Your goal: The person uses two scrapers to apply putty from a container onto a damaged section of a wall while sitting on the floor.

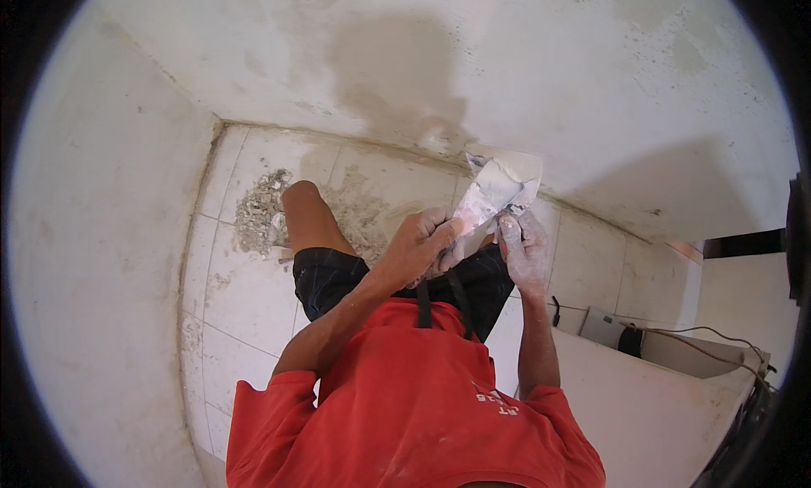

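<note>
In front of my knees, my left hand (427,243) is closed, with thumb and fingers pinching the narrow, pinkish end of a flat, putty-smeared piece (498,188). Thick white paste coats its wider far part, which has dark, uneven edges; its exact kind is hard to make out. My right hand (525,250), powdered white, has its fingers curled closed at the near right edge of this piece. What those fingers grip is hidden. Both hands are close together, near the foot of the wall.
A damp-stained white wall (541,74) rises ahead, and another wall (101,235) stands at the left. Rubble (263,211) lies on the tiled floor (245,311) beside my left knee. At the right are a white panel (642,403) and loose cables (718,336).
</note>
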The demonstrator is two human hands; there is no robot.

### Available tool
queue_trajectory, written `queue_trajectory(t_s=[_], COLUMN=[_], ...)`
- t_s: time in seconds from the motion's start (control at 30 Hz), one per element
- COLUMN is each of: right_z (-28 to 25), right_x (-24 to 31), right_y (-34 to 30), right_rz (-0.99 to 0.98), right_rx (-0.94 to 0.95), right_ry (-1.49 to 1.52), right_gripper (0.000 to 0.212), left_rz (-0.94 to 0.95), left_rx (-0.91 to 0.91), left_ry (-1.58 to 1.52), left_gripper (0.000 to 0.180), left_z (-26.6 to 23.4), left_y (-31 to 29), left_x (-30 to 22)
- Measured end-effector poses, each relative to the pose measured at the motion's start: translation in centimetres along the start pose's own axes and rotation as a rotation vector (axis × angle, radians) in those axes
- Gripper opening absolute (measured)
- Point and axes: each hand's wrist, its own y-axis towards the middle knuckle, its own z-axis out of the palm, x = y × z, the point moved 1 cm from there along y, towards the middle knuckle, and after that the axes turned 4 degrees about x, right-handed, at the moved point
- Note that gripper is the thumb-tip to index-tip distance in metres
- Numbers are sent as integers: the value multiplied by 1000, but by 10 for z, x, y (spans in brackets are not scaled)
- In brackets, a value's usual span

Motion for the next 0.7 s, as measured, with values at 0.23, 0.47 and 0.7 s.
queue_trajectory(t_s=[0.23,0.47,0.7], right_z=[1,-1,-1], right_x=[-10,-10,1], right_y=[3,5,7], right_rz=[-226,-79,10], right_rx=[-37,-42,-38], right_ry=[-368,-94,82], right_gripper=[20,24,27], left_rz=[57,90,55], left_rx=[-45,-66,-77], left_ry=[109,64,37], left_gripper=[27,31,32], left_z=[-6,-18,-27], left_y=[2,-7,-9], left_x=[7,0,27])
